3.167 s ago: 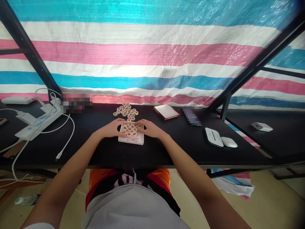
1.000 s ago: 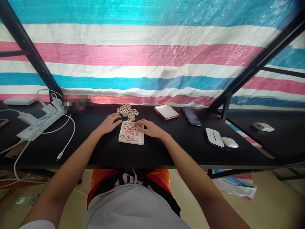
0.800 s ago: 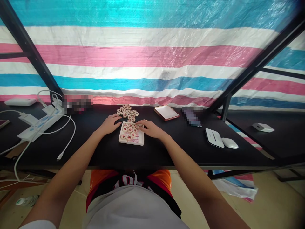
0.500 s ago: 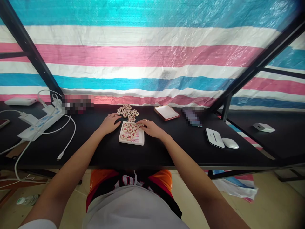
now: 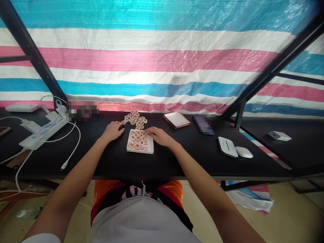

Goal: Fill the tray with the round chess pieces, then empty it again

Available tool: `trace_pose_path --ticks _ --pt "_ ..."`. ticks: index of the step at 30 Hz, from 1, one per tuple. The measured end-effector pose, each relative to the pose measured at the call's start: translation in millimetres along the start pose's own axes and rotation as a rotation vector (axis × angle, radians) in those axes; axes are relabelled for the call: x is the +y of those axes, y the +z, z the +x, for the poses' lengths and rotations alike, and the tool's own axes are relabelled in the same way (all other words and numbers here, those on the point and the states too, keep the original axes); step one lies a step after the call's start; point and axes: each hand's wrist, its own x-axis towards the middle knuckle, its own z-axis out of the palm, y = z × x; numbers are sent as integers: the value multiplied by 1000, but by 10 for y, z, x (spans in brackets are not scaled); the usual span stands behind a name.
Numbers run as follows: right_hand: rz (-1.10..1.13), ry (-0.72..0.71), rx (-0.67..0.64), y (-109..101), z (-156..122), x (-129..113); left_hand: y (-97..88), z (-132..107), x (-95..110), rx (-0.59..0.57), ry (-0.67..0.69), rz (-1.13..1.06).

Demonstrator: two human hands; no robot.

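Observation:
A shallow white box on the black desk holds several round Chinese chess pieces with red characters. My right hand is at its far right corner, fingers bent over the rim and closed about a Chinese chess piece lying there. The fingertips are partly hidden. Behind the box lies a loose pile of Chinese chess pieces. To the left of the box, my left hand rests low over the desk with thumb and fingers apart. One fingertip reaches a Chinese chess piece at the pile's left edge.
Right of the pile lies an open box lid. A blurred phone-like object, a white flat device and a mouse are farther right. White cables surround a power strip at left. A striped sheet hangs behind.
My left hand has drawn back leftward from the box, and a chess piece now shows at its fingertip, slightly apart from the pile. My right hand has stayed at the box corner.

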Motion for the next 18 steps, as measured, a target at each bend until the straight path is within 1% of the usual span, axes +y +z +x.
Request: trace_pose_path --ticks 3,6,8,11,15,18 --pt "0 7 -2 11 5 17 -9 -23 76 31 48 -31" --pt "4 9 0 13 7 19 -3 -38 190 73 147 -58" --pt "3 8 1 9 7 10 16 -36 255 78 210 -62" --pt "1 16 -10 0 5 -8 58 -22 303 21 237 -26" --pt "-2 9 -8 3 4 -4 95 0 296 -45 180 27" --pt "-3 0 0 21 7 19 64 39 287 -91 223 57"
